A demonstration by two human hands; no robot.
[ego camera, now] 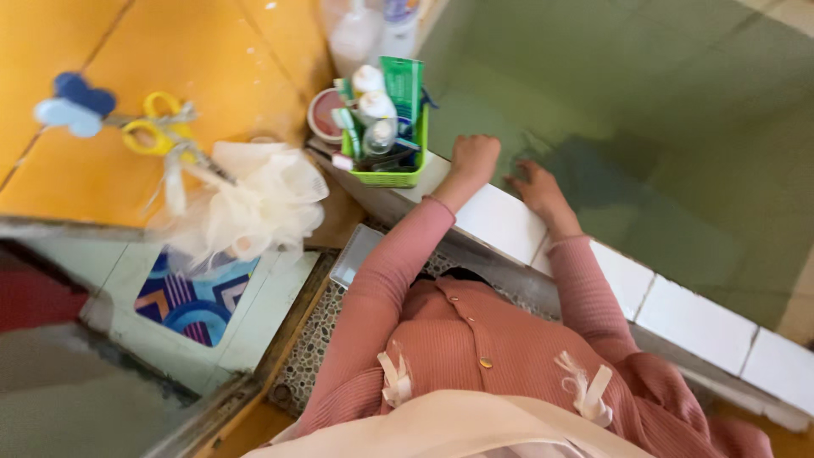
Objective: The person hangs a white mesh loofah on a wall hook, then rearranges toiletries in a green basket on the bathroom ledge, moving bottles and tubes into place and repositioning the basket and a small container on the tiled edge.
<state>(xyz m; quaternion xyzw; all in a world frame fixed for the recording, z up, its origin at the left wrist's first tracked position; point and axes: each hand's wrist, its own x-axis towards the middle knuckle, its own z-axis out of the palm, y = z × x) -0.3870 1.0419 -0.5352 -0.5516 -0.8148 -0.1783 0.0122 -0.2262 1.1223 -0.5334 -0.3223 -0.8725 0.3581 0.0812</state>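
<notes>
My left hand [473,161] rests as a closed fist on the white tiled ledge [500,222] of a water tub, right beside a green plastic basket [387,176]. My right hand [538,191] lies a little to the right on the ledge's inner edge. Its fingers are spread toward the greenish water [644,110]. Both arms wear pink ribbed sleeves. Whether the fist holds anything is hidden.
The basket holds tubes, small bottles and a toothbrush. Clear bottles [365,30] stand behind it. On the yellow tiled wall [212,59] hang a white mesh bath sponge [254,203], yellow-handled scissors [157,127] and a blue hook [76,106]. A clear tray [356,254] lies below the ledge.
</notes>
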